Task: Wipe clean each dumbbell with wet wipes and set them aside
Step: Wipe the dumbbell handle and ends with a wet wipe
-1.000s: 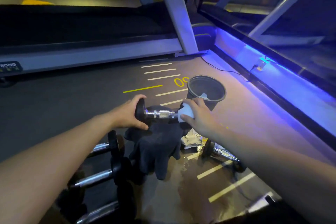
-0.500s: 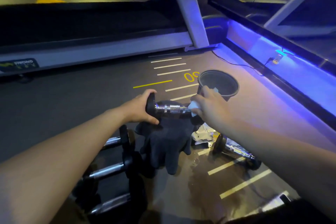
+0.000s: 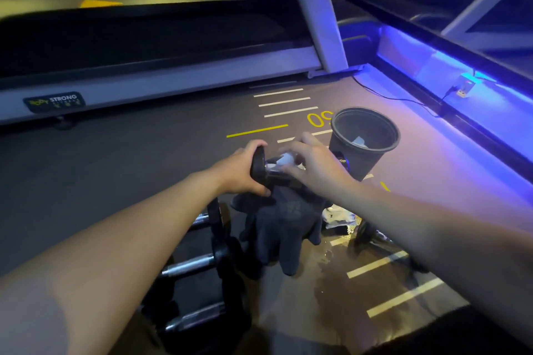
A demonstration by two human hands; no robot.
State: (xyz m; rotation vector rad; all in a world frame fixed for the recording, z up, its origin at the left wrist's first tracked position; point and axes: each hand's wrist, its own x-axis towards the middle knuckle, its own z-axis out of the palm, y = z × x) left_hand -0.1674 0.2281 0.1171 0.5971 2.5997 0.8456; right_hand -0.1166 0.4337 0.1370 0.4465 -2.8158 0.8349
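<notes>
A small black dumbbell [image 3: 261, 166] with a chrome handle is held above a dark towel [image 3: 284, 223]. My left hand [image 3: 238, 171] grips its left end. My right hand [image 3: 313, 163] covers the handle and pinches a white wet wipe [image 3: 284, 159] against it, close to the left head. The dumbbell's right end is hidden behind my right hand. Three more dumbbells [image 3: 199, 264] lie in a row at lower left, and one dumbbell [image 3: 375, 239] lies on the floor under my right forearm.
A black bucket [image 3: 363, 140] with a white scrap inside stands just right of my hands. Crumpled white wipes [image 3: 339, 217] lie beside the towel, on a wet patch of floor [image 3: 331, 282]. A treadmill frame [image 3: 161, 78] runs across the back; a blue-lit ledge [image 3: 461, 101] lines the right.
My right hand slid the wipe leftward along the handle, from the right head toward the left head. The left hand kept its grip; the camera view shifted slightly.
</notes>
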